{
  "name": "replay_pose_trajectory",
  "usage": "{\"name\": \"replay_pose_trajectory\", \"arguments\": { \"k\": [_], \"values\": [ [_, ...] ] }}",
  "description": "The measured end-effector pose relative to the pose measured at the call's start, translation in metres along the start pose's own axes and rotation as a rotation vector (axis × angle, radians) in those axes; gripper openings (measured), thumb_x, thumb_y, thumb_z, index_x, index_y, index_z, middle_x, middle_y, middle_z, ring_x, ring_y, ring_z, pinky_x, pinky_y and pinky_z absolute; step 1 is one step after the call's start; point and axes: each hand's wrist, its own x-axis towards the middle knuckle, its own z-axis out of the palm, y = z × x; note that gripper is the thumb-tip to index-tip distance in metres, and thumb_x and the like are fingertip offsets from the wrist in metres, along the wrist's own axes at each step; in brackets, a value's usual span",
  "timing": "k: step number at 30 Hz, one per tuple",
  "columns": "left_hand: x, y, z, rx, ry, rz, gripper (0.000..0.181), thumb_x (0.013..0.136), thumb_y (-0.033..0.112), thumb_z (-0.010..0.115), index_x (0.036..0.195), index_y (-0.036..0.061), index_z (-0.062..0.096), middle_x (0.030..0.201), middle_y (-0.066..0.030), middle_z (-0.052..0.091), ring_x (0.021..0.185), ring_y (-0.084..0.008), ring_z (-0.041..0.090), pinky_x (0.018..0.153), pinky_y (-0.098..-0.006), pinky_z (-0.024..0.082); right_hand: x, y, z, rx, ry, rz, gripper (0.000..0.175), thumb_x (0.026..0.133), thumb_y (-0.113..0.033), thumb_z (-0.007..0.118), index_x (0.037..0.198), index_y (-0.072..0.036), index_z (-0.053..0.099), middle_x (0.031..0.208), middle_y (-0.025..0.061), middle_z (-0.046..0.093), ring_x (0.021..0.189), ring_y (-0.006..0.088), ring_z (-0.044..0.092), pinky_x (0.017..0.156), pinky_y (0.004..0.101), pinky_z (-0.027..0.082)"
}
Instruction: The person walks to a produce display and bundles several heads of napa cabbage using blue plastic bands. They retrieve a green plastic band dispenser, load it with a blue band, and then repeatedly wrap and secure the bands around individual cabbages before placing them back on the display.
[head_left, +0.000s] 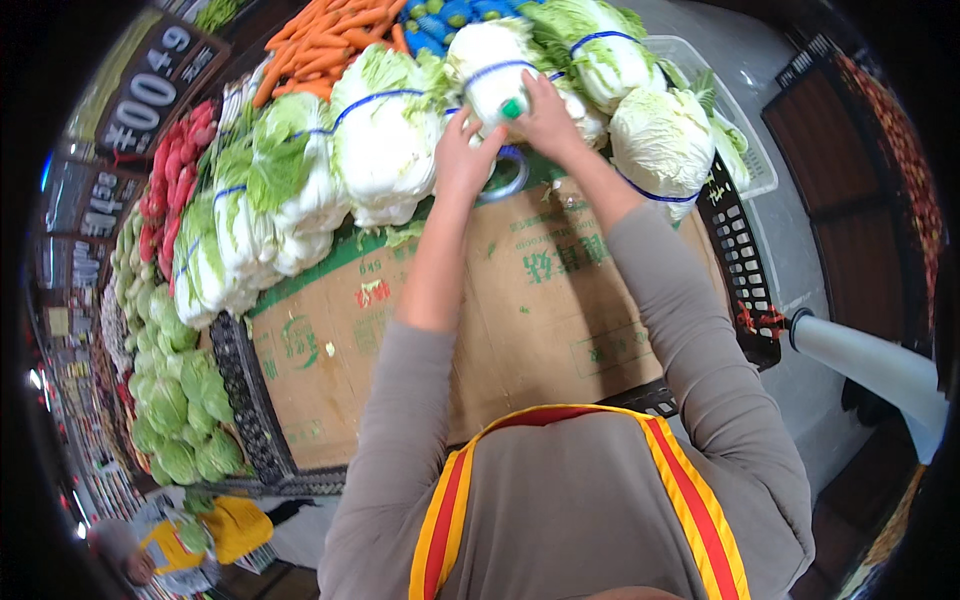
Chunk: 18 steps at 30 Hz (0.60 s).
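At the upper middle, a pale napa cabbage (491, 82) with a blue band and a green spot lies between my two hands. My left hand (465, 154) is at its lower left side, fingers spread. My right hand (549, 120) touches its right side, fingers bent over it. A ring-shaped roll of blue tape (510, 174) is just below, between my forearms. To the left stands a large banded napa cabbage (382, 142); to the right sits a round-topped one (664, 146) with a blue band. Whether my left hand presses on the cabbage is hard to tell.
Flattened brown cardboard (480, 300) lines the black plastic crate (739, 262). Carrots (330, 45), red radishes (176, 180) and green round cabbages (172, 405) flank the napa cabbages. A white basket (763, 161) and a plastic film roll (862, 349) are at right. Another person (176, 551) is at lower left.
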Motion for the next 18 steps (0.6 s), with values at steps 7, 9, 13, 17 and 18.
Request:
{"name": "replay_pose_trajectory", "arguments": {
  "k": [7,9,13,17,18],
  "values": [
    [-0.108,-0.032,-0.015,-0.095,-0.177,-0.196,0.044,0.088,0.002,0.063,0.13,-0.0022,0.047,0.122,-0.0152,0.063,0.11,-0.0167,0.06,0.093,-0.0284,0.048,-0.008,0.0,0.001,0.217,0.015,-0.026,0.076,0.085,-0.039,0.067,0.142,0.0,0.038,0.142,0.0317,0.038,0.135,0.0432,0.035,0.113,0.043,0.029],
    [-0.134,-0.029,-0.02,-0.068,-0.276,-0.17,0.045,0.089,0.001,0.062,0.13,-0.002,0.046,0.122,-0.0145,0.063,0.114,-0.0168,0.059,0.093,-0.0277,0.047,-0.027,-0.005,-0.015,0.264,0.001,-0.053,0.074,0.089,-0.044,0.063,0.143,-0.001,0.038,0.142,0.0313,0.038,0.135,0.0434,0.034,0.113,0.0428,0.029],
    [-0.193,-0.006,-0.035,-0.039,-0.334,-0.284,0.044,0.09,0.0,0.06,0.131,-0.0006,0.045,0.119,-0.0144,0.064,0.114,-0.0174,0.059,0.091,-0.0271,0.047,-0.117,-0.013,-0.061,0.592,-0.176,-0.166,0.061,0.096,-0.04,0.056,0.142,-0.002,0.041,0.139,0.0202,0.048,0.128,0.0292,0.048,0.106,0.0384,0.039],
    [-0.23,0.035,-0.033,-0.156,-0.397,-0.241,0.037,0.097,0.009,0.052,0.132,0.0016,0.045,0.118,-0.0153,0.065,0.09,-0.0094,0.055,0.07,-0.0203,0.045,-0.237,-0.028,-0.128,0.733,-0.677,-0.01,0.043,0.098,-0.03,0.054,0.129,-0.001,0.054,0.122,0.0166,0.062,0.113,0.0262,0.06,0.094,0.0363,0.047],
    [-0.236,0.047,-0.028,-0.216,-0.409,-0.213,0.034,0.1,0.014,0.048,0.132,0.0022,0.046,0.118,-0.0158,0.065,0.064,-0.0037,0.053,0.055,-0.0172,0.043,-0.265,-0.038,-0.141,0.807,-0.586,0.002,0.041,0.097,-0.027,0.056,0.129,-0.001,0.055,0.12,0.0152,0.063,0.111,0.024,0.061,0.093,0.0349,0.047]
  ]
}}
